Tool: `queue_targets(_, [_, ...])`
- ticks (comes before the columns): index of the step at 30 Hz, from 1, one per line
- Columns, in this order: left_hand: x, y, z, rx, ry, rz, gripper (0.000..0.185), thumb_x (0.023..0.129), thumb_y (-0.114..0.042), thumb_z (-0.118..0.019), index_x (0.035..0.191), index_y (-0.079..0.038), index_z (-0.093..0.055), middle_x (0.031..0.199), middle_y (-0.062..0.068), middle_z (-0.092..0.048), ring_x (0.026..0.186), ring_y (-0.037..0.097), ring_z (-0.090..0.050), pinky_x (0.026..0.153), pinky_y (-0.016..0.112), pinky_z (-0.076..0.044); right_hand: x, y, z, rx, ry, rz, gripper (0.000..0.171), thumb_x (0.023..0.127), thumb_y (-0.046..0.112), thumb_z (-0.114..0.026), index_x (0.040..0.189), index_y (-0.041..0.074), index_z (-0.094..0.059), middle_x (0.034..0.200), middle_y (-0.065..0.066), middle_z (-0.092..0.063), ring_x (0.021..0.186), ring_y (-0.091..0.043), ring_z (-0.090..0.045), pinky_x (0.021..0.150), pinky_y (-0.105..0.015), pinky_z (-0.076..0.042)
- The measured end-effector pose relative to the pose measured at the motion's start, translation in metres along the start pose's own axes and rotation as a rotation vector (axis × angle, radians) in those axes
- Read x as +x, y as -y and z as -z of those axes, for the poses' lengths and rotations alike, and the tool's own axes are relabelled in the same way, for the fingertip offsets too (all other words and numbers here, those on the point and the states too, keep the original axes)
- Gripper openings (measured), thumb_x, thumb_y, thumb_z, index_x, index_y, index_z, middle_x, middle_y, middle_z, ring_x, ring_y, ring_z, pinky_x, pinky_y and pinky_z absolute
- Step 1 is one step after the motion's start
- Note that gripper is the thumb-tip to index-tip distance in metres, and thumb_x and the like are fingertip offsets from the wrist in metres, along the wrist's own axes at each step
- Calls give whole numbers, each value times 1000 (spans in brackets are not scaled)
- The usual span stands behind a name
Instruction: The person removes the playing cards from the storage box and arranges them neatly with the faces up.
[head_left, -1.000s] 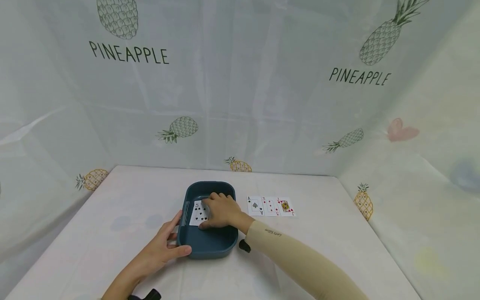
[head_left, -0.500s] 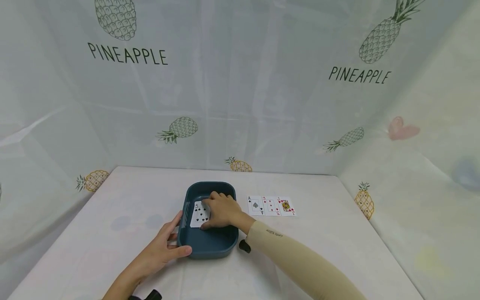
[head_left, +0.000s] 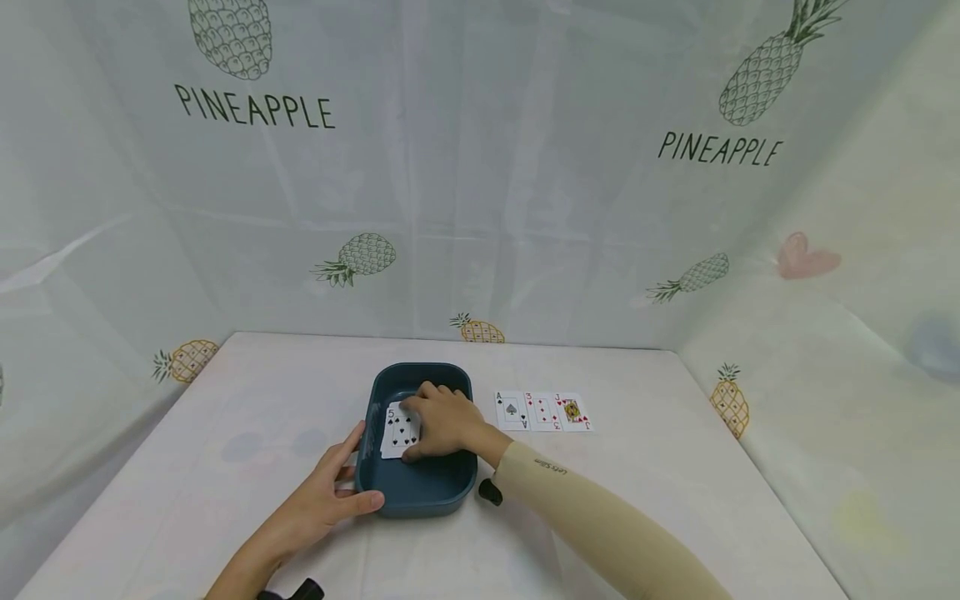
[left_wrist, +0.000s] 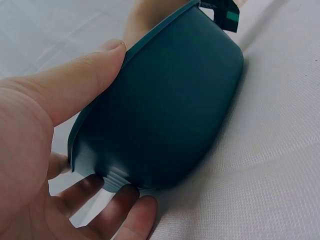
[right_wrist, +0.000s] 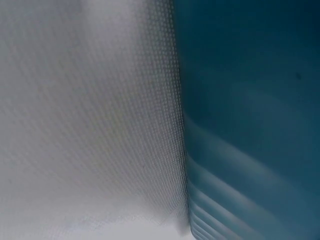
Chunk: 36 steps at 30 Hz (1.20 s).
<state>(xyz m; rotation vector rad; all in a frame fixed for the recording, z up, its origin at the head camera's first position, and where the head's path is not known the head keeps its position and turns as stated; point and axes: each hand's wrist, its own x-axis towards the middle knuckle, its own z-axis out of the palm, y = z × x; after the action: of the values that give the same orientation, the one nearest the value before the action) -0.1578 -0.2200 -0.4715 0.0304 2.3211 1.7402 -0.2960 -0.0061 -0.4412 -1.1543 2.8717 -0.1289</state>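
A dark blue plastic bin (head_left: 420, 487) stands on the table. My left hand (head_left: 326, 496) grips its near left corner; in the left wrist view the thumb lies at the rim and the fingers (left_wrist: 112, 210) press against the outer wall. Inside the bin, my right hand (head_left: 442, 425) holds playing cards (head_left: 397, 437) by their long ends, thumb at the near edge and forefinger at the far edge. The top card faces up with black spades and a 5 in its corner. In the right wrist view, only the bin's wall (right_wrist: 250, 125) and white cloth show; the fingers are hidden.
Right of the bin lie an ace of spades (head_left: 512, 411), a three of diamonds (head_left: 542, 412) and a jack of hearts (head_left: 573, 412), side by side and face up. White cloth (head_left: 615, 500) covers the table. Pineapple-printed curtains (head_left: 510, 183) rise behind and at the sides.
The spade card in the right hand has shifted slightly toward me inside the bin, and another card edge shows beneath it. The left hand, the bin and the three cards have stayed put.
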Motion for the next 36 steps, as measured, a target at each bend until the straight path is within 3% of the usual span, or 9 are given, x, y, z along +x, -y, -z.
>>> queue_targets(12, [-2,-3,0,3,3,2,107,95,-31,-83,172,-31,-9,169,18,-15,144,45,-45,104,46,-55,-1,-1,2,63,-19,16,80,86,59,-81,154,24,-57,141,-1,-60,115,-18,-58,100,-37,-50])
queue_targets(29, [-1,-4,1,23,1,1,107,94,-33,-83,172,-31,-10,169,18,-17,145,45,-43,105,46,-54,1,-15,0,323,-51,83,83,81,50,-90,153,24,-58,137,0,-58,99,-9,-58,85,-22,-51])
queue_targets(36, [-2,-4,0,35,-6,6,108,94,-34,-84,172,-30,-11,170,19,-16,146,45,-42,107,48,-53,-2,-16,5,431,-32,84,85,81,47,-92,155,25,-57,134,2,-56,106,-8,-61,84,-20,-52])
